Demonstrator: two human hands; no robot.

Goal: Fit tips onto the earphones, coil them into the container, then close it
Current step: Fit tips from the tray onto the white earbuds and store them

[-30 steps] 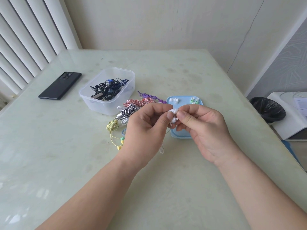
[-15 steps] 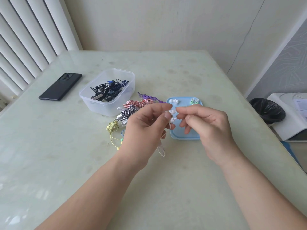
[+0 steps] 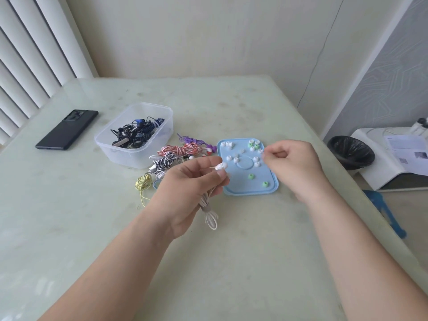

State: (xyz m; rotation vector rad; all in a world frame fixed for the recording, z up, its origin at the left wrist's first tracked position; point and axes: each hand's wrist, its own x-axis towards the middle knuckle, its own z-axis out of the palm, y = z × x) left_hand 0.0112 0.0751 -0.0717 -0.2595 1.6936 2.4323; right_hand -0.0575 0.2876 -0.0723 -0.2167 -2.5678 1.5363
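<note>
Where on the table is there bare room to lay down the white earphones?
The near table, between the two forearms, is bare, as is the patch left of the yellow earphones, below the phone. The far table beyond the clear container is also free. It is crowded between the container and the blue lid, where coiled earphones lie.

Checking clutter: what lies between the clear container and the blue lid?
Head view: a heap of coiled earphones lies between the container and the lid: pink-white, purple, black-white. No bare stretch.
</note>
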